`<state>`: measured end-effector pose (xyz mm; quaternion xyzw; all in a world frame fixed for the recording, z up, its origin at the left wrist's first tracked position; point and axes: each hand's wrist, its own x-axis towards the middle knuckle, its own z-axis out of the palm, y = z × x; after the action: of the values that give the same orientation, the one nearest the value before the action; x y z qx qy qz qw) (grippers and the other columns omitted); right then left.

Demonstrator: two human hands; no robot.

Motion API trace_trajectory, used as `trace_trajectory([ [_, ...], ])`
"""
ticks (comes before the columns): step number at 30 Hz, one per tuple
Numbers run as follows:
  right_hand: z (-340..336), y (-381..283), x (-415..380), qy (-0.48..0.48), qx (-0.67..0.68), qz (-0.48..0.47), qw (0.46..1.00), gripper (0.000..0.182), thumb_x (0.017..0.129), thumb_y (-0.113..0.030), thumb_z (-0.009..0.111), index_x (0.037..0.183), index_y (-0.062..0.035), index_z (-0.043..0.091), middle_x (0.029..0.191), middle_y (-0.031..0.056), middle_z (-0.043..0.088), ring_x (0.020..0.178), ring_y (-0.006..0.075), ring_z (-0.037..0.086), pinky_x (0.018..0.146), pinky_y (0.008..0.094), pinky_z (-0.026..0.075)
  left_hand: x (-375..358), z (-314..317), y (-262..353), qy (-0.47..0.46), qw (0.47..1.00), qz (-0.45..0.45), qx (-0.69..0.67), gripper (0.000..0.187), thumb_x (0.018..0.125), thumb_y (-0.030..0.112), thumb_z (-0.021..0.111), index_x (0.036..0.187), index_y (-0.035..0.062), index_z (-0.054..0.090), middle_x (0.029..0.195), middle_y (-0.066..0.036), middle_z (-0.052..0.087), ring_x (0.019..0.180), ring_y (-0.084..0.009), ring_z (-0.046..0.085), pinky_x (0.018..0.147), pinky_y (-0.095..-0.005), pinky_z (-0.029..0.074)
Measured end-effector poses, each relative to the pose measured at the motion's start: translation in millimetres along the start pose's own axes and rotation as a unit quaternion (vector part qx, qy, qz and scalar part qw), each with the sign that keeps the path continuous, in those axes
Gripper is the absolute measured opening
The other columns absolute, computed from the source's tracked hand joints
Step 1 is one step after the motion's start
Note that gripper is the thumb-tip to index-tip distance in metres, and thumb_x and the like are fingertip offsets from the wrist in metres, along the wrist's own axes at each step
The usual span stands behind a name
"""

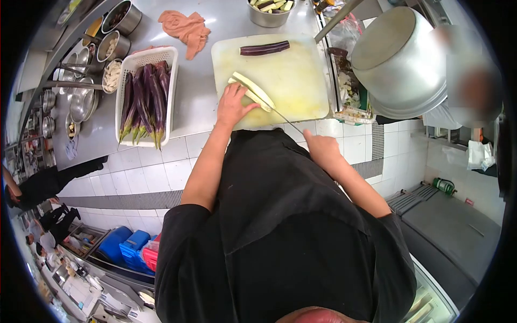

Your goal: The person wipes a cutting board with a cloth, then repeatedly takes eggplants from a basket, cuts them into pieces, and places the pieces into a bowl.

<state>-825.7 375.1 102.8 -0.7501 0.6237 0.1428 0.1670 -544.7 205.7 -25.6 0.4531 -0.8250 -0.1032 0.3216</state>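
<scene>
A pale-fleshed length of cut eggplant (259,96) lies slantwise on the white cutting board (301,75). My left hand (235,105) grips its near side, fingers over the upper end and thumb stretched along it. My right hand (323,149) is closed around the handle of a knife (289,121). The knife's blade reaches the lower end of the eggplant, and its front part is hidden there. Farther up the board rests a purple-skinned piece of eggplant (264,48), apart from both hands.
Left of the board stands a white basket (173,81) of whole eggplants (142,97). An orange cloth (186,29) lies behind it. A metal pot (269,19) of cut eggplant stands at the back. A large upturned pot (398,59) is at right. Bowls (82,102) line the left.
</scene>
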Motion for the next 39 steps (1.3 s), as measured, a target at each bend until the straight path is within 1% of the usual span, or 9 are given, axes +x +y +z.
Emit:
trace_trajectory([
  [3,-7,31,-43,-0.033,-0.002,0.011,0.999,0.022,0.091,-0.011,0.061,0.110,-0.0083,0.051,0.076,0.0142,0.073,0.070,0.0354,0.074,0.059,0.0489,0.056,14,-15,11,-0.036,0.999,0.001,-0.001,0.059,0.073,0.045,0.091,0.110,0.0044,0.069,0.123,-0.012,0.061,0.116,-0.0353,0.059,0.102,-0.0463,0.049],
  [6,-12,48,-62,-0.110,0.037,0.018,0.993,0.021,0.095,-0.015,0.060,0.112,-0.0089,0.050,0.077,0.0168,0.073,0.072,0.0397,0.073,0.062,0.0525,0.056,54,-19,24,-0.084,0.996,-0.029,0.005,0.047,0.087,0.029,0.082,0.122,0.0029,0.065,0.125,-0.014,0.061,0.120,-0.0361,0.058,0.107,-0.0480,0.045],
  [8,-5,46,-58,-0.084,0.112,-0.017,0.990,0.020,0.099,-0.019,0.059,0.114,-0.0100,0.049,0.079,0.0196,0.072,0.077,0.0432,0.072,0.066,0.0563,0.055,111,3,27,-0.040,0.998,0.041,0.011,0.049,0.093,0.017,0.071,0.138,0.0030,0.058,0.134,-0.016,0.061,0.128,-0.0350,0.056,0.107,-0.0490,0.046],
  [12,29,16,7,-0.081,0.205,-0.102,0.970,0.023,0.102,-0.025,0.056,0.119,-0.0099,0.050,0.087,0.0251,0.071,0.084,0.0483,0.069,0.074,0.0581,0.052,176,80,-8,-0.055,0.975,0.067,0.204,0.060,0.092,0.011,0.067,0.149,0.0023,0.050,0.134,-0.016,0.062,0.129,-0.0326,0.057,0.108,-0.0471,0.046],
  [17,31,-17,68,-0.062,0.212,-0.054,0.974,0.026,0.102,-0.025,0.054,0.121,-0.0070,0.050,0.090,0.0255,0.072,0.088,0.0474,0.069,0.077,0.0580,0.053,210,58,-8,-0.312,0.926,-0.095,0.191,0.060,0.083,0.003,0.071,0.141,0.0026,0.054,0.134,-0.015,0.062,0.129,-0.0328,0.056,0.103,-0.0469,0.052],
  [21,21,-5,81,-0.049,0.200,-0.011,0.978,0.026,0.101,-0.022,0.054,0.120,-0.0049,0.050,0.092,0.0257,0.073,0.090,0.0476,0.070,0.079,0.0579,0.054,193,8,-29,-0.309,0.918,-0.144,0.201,0.053,0.082,0.004,0.072,0.134,0.0038,0.058,0.130,-0.014,0.062,0.125,-0.0335,0.057,0.098,-0.0475,0.054],
  [29,15,30,79,0.001,0.197,0.073,0.978,0.022,0.100,-0.016,0.050,0.117,-0.0024,0.049,0.091,0.0313,0.071,0.088,0.0504,0.070,0.080,0.0611,0.053,172,10,-82,-0.273,0.935,-0.010,0.225,0.047,0.083,0.001,0.068,0.129,0.0041,0.060,0.120,-0.015,0.066,0.116,-0.0343,0.063,0.096,-0.0462,0.055],
  [32,14,31,80,0.020,0.202,0.121,0.972,0.020,0.100,-0.016,0.050,0.115,-0.0025,0.050,0.090,0.0320,0.071,0.088,0.0514,0.070,0.080,0.0616,0.053,175,1,-80,-0.318,0.915,-0.148,0.198,0.043,0.082,0.001,0.068,0.124,0.0037,0.061,0.113,-0.016,0.069,0.109,-0.0373,0.066,0.091,-0.0485,0.056],
  [39,15,26,79,0.043,0.190,0.101,0.976,0.021,0.100,-0.018,0.051,0.116,-0.0046,0.048,0.084,0.0295,0.071,0.080,0.0514,0.069,0.075,0.0622,0.054,90,-28,-57,-0.130,0.980,-0.054,0.140,0.047,0.082,-0.002,0.062,0.128,0.0042,0.058,0.124,-0.019,0.060,0.116,-0.0378,0.059,0.091,-0.0475,0.051],
])
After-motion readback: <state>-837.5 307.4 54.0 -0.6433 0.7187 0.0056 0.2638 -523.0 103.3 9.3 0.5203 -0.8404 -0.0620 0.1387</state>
